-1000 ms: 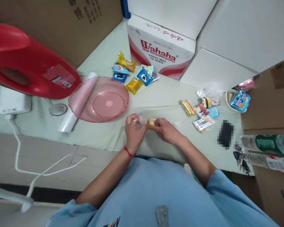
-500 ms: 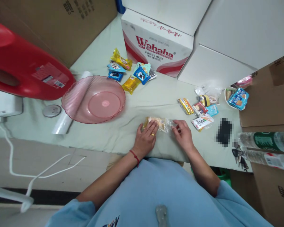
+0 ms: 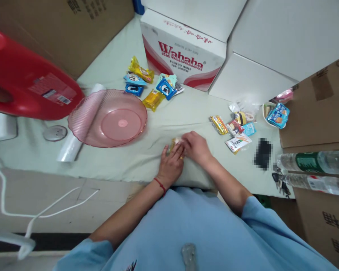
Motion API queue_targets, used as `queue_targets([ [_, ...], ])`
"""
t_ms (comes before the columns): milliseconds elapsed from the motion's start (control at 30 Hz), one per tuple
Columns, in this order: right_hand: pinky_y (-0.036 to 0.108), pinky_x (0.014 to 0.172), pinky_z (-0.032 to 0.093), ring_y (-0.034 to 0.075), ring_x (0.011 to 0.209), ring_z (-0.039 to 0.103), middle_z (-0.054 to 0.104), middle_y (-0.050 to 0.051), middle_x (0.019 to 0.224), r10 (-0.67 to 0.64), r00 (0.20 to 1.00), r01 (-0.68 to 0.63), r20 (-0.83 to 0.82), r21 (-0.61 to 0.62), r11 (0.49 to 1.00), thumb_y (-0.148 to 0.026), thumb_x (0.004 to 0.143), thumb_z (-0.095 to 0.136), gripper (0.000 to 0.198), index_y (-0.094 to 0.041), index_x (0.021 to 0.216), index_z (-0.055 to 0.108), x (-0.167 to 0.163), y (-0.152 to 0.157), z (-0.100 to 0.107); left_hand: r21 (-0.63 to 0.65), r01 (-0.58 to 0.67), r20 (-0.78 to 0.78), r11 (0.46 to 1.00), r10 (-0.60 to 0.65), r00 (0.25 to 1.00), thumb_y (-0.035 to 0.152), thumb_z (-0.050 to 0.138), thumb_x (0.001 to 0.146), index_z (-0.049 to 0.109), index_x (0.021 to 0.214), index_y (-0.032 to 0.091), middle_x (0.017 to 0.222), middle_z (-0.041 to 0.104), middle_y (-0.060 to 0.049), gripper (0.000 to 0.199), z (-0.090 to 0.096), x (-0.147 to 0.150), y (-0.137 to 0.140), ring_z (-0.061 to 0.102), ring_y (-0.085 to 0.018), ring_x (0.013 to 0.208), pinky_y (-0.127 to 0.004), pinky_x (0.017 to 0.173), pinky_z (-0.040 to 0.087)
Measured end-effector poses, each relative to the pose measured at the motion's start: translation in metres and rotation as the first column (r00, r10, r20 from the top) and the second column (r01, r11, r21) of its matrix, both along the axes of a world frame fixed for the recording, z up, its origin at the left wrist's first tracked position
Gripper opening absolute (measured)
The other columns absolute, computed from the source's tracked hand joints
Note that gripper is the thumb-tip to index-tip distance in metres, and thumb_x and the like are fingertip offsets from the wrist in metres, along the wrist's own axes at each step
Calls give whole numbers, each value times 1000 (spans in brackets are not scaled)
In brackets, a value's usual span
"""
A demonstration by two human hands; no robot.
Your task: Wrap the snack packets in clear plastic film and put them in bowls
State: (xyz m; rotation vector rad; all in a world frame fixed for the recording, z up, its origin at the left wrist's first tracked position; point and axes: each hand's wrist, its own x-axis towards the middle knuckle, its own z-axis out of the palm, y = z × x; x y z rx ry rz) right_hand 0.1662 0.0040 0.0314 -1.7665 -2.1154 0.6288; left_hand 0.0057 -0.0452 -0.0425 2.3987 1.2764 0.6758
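Note:
A snack packet in clear wrapping (image 3: pixel 174 141) lies on the cloth-covered table in front of me, mostly hidden under my hands. My left hand (image 3: pixel 171 163), with a ring and a red wrist cord, holds it down, thumb along its left side and fingers over the top. Bent and closed, the fingers of my right hand (image 3: pixel 197 147) pinch the packet's right part, close against the left fingertips. What lies under the fingers is hidden.
A pink ribbed plate (image 3: pixel 138 130) overlaps a clear plastic roll (image 3: pixel 69 150) at left, near a red jug (image 3: pixel 42 86). Wrapped snacks (image 3: pixel 154 99) lie by the Wahaba box (image 3: pixel 183 52); more snacks (image 3: pixel 238 143) lie at right, near bottles (image 3: pixel 333 162) and keys (image 3: pixel 281 182).
My right hand has moved left, from the packet's clear right end to beside my left fingers. The packet is now covered more. My left hand stays on it; the view has shifted slightly.

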Motion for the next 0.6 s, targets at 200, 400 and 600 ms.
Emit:
queue_targets([
  [200,31,79,43,21,87,53,63,10,106,80,985,-70,152,-67,995,-19,106,48,19,-17,103,67,-42,9,-25,-26,6,112,1000,-3,994,18,54,95,65,143,20,150,66,-15,48,3,-31,-4,50,-31,153,-57,125,41],
  [400,46,100,46,34,113,50,59,20,123,87,974,-105,210,80,991,-47,99,69,45,-13,129,61,-40,-15,-32,-64,-125,236,990,137,962,22,56,98,74,119,26,122,79,-9,28,12,-82,-24,63,-30,137,-55,114,53],
  [600,46,98,49,32,112,51,60,18,122,-28,986,16,166,77,997,-22,96,67,33,-19,129,64,-35,-7,-25,-165,-222,280,961,262,924,29,55,101,75,104,26,109,81,-7,21,33,-86,-31,69,-29,123,-54,109,56],
])
